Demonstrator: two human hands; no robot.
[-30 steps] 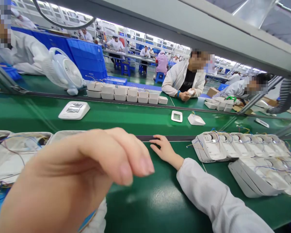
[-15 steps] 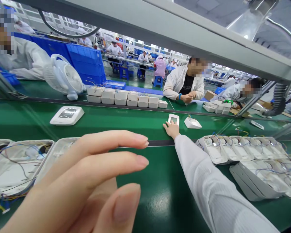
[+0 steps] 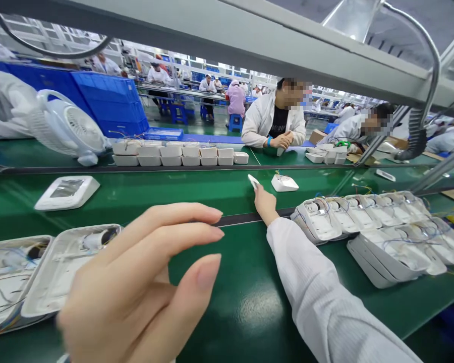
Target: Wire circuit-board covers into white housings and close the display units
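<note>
From my remote post I record the left hand (image 3: 136,282) raised well to the left of the wired box (image 3: 285,183) and far nearer the camera. Its fingers curve and point right, released, with the thumb held apart from the fingertips. I record the right arm stretched forward in a white sleeve (image 3: 321,287), running up from the lower right. The right hand (image 3: 265,202) is just left of the wired box and slightly nearer me, its fingers grasping a small white cover (image 3: 251,180) by the near end.

The cover is also just left of the wired box, tilted and seen nearly edge-on. Its visible long axis slants from upper left to lower right, the far end pointing away to the left. At this size I cannot be certain which way its face is turned.
</note>
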